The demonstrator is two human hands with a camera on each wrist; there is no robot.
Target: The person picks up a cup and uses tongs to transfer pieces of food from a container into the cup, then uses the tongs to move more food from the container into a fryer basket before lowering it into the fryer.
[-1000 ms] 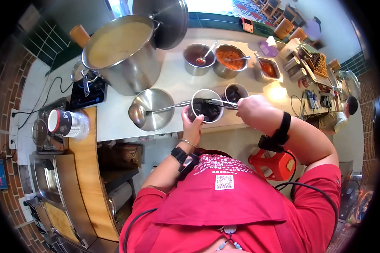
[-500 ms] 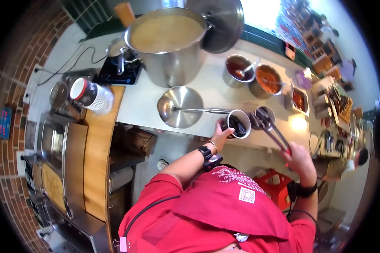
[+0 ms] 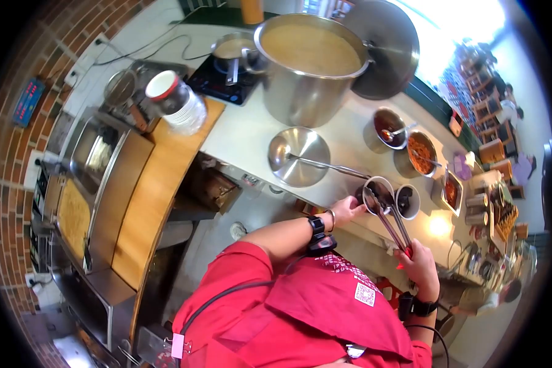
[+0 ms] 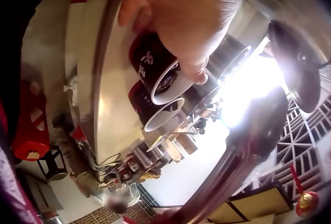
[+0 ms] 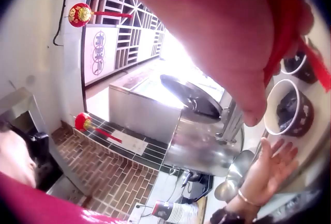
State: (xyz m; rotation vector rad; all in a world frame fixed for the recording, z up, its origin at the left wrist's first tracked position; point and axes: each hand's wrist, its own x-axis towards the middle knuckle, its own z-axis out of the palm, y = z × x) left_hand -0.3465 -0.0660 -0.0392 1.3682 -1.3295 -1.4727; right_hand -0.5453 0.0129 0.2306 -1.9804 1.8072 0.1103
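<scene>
In the head view my right hand (image 3: 419, 262) grips red-handled metal tongs (image 3: 390, 227), whose tips lie over the mouth of the left paper cup (image 3: 380, 179). My left hand (image 3: 348, 210) is beside that cup; in the right wrist view its fingers (image 5: 286, 157) look spread, palm showing. The left wrist view shows its thumb at the rim of the dark printed cup (image 4: 150, 61). Dark, glossy pieces (image 5: 287, 111) sit in the left cup. Right beside it stands a second cup (image 3: 416, 207), also with dark pieces inside.
A shallow steel bowl (image 3: 316, 147) holds a ladle (image 3: 280, 154), its handle reaching toward the cups. Behind stand a large stockpot (image 3: 306, 95) and two sauce pots, one with red sauce (image 3: 421, 153). Stacked cups (image 3: 181, 104) stand at left, near a small pan (image 3: 230, 48).
The tongs went from the left cup to the right cup, gripped dark pieces there, and came back over the left cup. The head view has turned, shifting the counter rightward.
</scene>
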